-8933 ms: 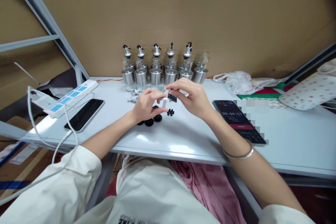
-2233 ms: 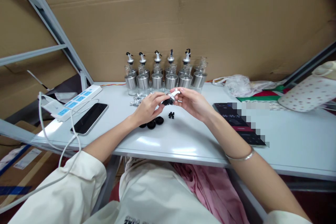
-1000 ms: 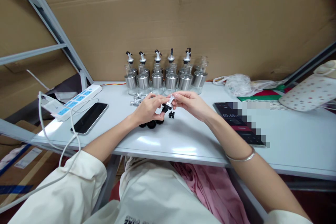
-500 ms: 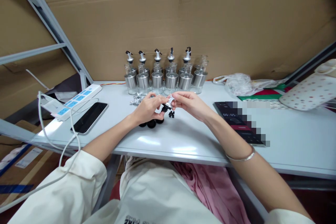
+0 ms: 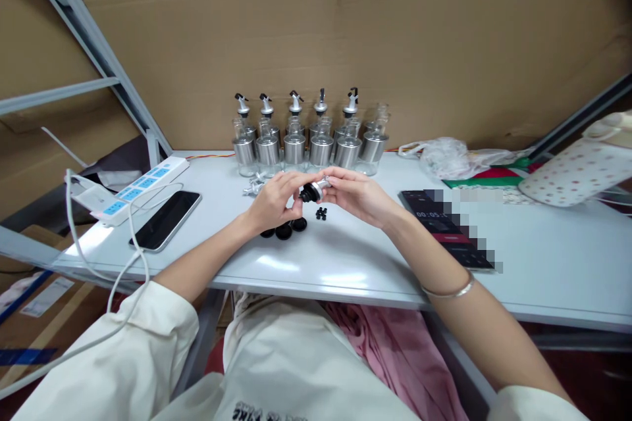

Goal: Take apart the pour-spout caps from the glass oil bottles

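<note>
Between my hands, above the table, is a bottle pourer [image 5: 312, 193] lying nearly sideways, its black ribbed stopper to the left and silver spout to the right. My left hand [image 5: 275, 202] is closed with fingertips at the stopper end. My right hand [image 5: 363, 197] pinches the silver spout, which its fingers partly cover. Loose silver pourer spouts [image 5: 253, 185] lie behind my left hand. Several round black pieces [image 5: 283, 231] lie below that hand, and a cluster of small black bits [image 5: 321, 213] is beneath the pourer.
Two rows of glass bottles with metal sleeves [image 5: 295, 146] stand at the back; several rear ones carry pourers. A power strip [image 5: 141, 191] and a phone [image 5: 166, 220] with cables are left. Another phone [image 5: 439, 227], a plastic bag [image 5: 451, 156] and a dotted container [image 5: 577, 168] are right.
The pourer has turned from a slant, stopper downward, to nearly level, with its stopper pointing left. Both hands stay close together around it. The view has shifted slightly.
</note>
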Available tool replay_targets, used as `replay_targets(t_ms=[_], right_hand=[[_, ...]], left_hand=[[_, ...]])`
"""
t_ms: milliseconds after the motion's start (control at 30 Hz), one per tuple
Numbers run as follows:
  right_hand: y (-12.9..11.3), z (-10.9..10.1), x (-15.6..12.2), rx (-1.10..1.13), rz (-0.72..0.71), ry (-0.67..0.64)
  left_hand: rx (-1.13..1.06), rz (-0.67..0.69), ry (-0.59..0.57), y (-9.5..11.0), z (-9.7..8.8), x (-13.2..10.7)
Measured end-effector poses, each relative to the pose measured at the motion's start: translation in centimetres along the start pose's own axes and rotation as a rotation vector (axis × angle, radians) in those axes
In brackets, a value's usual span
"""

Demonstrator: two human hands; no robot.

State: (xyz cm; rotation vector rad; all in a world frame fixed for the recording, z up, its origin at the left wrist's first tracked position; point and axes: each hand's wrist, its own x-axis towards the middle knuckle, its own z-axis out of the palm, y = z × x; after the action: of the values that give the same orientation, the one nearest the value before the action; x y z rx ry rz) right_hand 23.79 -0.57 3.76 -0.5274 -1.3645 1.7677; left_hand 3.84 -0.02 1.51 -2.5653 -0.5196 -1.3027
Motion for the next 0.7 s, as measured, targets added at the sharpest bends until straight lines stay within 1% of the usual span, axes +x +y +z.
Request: replay_targets(t_ms=[100,233,300,367,467,567,700], right_hand=[[0.2,0.0,0.1,0.015,0.008,-0.001],[0.5,-0.1,0.3,0.018,0.055,0.021],[0.6,-0.1,0.2,0.023,0.069,0.02],[0.6,0.0,0.2,0.035,0.087,0.019],[0.8,0.2,0.0,0.057,0.146,0.007],[0.9,0.3,-0.1,0.055,0.197,0.019],[1.0,0.4,-0.1,-0.02,0.21,0.071]], left_hand=[[-0.022,-0.054,0.012,0.4,-0.2,0.1],[0.0,-0.132,-0.067,0.7,-0.3,0.2],[-0.024,-0.168,-0.109,0.8,-0.2,0.2],[-0.116,-0.212,-0.13,0.8,-0.1,0.1],[-0.267,-0.271,-0.119,0.9,0.1,0.0],[-0.322,-0.296,-0.121,1.1,0.1,0.0],[-0.418,-0.347,-0.157,1.4,0.0,0.2]])
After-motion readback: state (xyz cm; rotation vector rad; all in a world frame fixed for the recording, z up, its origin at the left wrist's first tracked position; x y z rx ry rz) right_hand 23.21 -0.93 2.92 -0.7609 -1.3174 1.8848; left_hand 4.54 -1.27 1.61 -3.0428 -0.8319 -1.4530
